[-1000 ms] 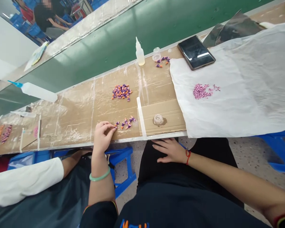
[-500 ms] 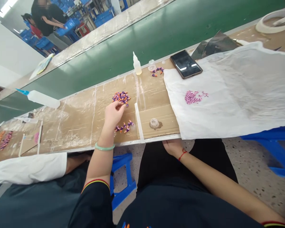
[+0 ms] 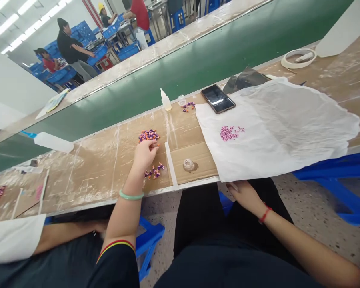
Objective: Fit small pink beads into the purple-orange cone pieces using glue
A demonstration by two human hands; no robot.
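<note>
My left hand (image 3: 146, 154) reaches over the cardboard-covered bench, thumb and fingers pinched on a small purple-and-orange piece (image 3: 158, 145), only partly visible at the fingertips. Just beyond them lies a heap of similar pieces (image 3: 149, 135). A looser group of purple, orange and pale pieces (image 3: 155, 171) is spread nearer the bench edge, right of my wrist. Below that edge, by my thigh, my right hand (image 3: 243, 195) has its fingers curled together; whatever they hold, if anything, is hidden. A small clear round dish (image 3: 188, 164) rests on the cardboard between the hands.
On the right, a white cloth (image 3: 258, 148) carries pink bits (image 3: 229, 133) and a phone (image 3: 218, 98). A small dropper bottle (image 3: 165, 100) stands at the back. A white strip (image 3: 171, 165) crosses the cardboard. A larger bottle (image 3: 54, 142) and a neighbour's arm (image 3: 66, 235) are left.
The view has shifted, showing more of the room behind. My left hand stays beside the heap, still pinched. My right hand has moved right and out from under the bench edge.
</note>
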